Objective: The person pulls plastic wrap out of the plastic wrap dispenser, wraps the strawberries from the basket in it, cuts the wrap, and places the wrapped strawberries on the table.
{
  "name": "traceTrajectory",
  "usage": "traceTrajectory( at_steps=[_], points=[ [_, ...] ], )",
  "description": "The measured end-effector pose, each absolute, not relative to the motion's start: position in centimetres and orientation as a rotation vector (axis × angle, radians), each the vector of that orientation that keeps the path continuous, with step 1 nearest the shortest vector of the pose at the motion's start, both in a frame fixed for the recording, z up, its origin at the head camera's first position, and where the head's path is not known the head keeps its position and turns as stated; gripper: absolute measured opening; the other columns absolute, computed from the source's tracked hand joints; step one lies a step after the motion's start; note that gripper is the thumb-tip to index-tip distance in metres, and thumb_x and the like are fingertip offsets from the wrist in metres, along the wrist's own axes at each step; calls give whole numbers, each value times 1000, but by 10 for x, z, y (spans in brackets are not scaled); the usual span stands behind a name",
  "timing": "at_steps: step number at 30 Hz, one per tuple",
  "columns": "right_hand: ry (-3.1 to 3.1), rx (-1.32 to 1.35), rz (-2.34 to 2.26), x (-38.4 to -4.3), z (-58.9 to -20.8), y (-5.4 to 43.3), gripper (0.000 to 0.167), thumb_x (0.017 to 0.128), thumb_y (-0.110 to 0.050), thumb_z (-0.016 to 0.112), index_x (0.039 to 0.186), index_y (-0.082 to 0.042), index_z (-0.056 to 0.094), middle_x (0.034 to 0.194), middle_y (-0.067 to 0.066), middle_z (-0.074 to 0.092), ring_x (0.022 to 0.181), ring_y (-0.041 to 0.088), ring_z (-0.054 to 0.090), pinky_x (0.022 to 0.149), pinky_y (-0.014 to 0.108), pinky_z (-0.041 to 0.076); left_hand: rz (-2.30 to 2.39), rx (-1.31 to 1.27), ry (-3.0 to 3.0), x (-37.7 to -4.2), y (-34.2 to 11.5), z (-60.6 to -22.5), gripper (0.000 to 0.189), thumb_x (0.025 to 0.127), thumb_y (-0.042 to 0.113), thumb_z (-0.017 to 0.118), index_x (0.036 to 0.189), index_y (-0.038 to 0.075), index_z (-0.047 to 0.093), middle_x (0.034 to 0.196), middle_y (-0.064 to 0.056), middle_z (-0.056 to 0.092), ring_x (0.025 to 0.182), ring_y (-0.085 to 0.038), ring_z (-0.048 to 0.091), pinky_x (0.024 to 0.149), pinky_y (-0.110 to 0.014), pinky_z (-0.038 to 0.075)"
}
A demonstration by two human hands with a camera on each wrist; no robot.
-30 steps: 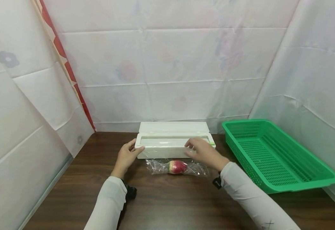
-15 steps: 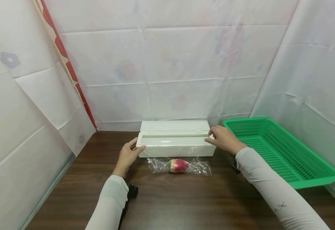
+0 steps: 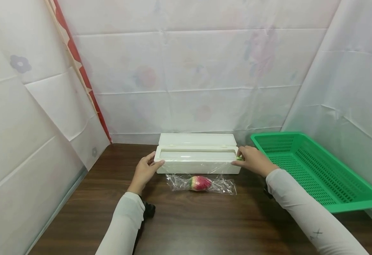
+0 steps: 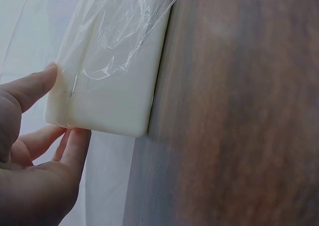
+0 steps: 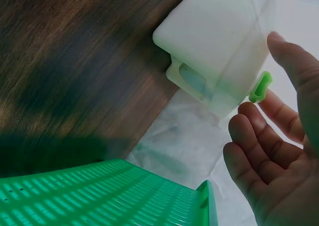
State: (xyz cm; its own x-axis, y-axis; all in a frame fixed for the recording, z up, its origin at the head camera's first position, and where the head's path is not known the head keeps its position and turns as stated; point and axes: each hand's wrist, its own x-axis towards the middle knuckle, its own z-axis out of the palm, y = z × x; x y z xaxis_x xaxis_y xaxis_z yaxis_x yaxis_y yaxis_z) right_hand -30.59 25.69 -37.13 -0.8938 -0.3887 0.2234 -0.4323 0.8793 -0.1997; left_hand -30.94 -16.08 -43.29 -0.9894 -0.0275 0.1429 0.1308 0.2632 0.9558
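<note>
A white cling film dispenser lies lengthwise at the back of the table, its lid tipped back. Clear film clings to its front face. My left hand grips the left end, thumb at the front edge and fingers against the end wall. At the right end, my right hand has its thumb by the front edge and its index finger against the green slider; the other fingers curl loosely below. In front of the dispenser lies a red and yellow fruit-like thing, wrapped in clear film with gathered ends.
A green perforated basket stands to the right, close to my right forearm. White printed sheets enclose the table at the back and sides.
My right hand has moved right from above the middle of the dispenser to its right end and closed in on the green slider. My left hand keeps its hold on the left end.
</note>
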Motion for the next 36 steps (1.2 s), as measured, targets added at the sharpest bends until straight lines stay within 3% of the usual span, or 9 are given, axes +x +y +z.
traceTrajectory(
  at_steps=[6,16,25,36],
  points=[
    [-2841,644,368,-305,-369,258,36,87,-33,81,95,-3,62,86,6,61,71,17,55,65,38,51,-1816,-134,-2398,-311,-160,-431,71,93,22,75,150,-3,41,142,-24,51,131,-32,51,104,-39,45],
    [-2830,748,330,-309,-369,258,22,85,-18,82,92,-6,65,84,2,65,78,20,64,69,38,55,-1807,-129,-2416,-311,-161,-433,71,92,22,76,150,-2,41,142,-24,51,130,-33,52,102,-37,46],
    [-2808,774,359,-309,-371,256,20,85,-12,81,92,-3,65,84,4,62,76,19,59,69,39,53,-1756,-123,-2437,-310,-162,-431,70,93,22,75,150,-1,42,144,-23,49,131,-32,51,104,-38,45],
    [-2817,736,322,-306,-368,250,24,86,-19,82,88,-4,63,79,1,59,70,16,56,64,38,51,-1747,-112,-2457,-309,-161,-431,71,93,23,75,151,0,41,146,-23,44,132,-33,50,104,-38,45]
  ],
)
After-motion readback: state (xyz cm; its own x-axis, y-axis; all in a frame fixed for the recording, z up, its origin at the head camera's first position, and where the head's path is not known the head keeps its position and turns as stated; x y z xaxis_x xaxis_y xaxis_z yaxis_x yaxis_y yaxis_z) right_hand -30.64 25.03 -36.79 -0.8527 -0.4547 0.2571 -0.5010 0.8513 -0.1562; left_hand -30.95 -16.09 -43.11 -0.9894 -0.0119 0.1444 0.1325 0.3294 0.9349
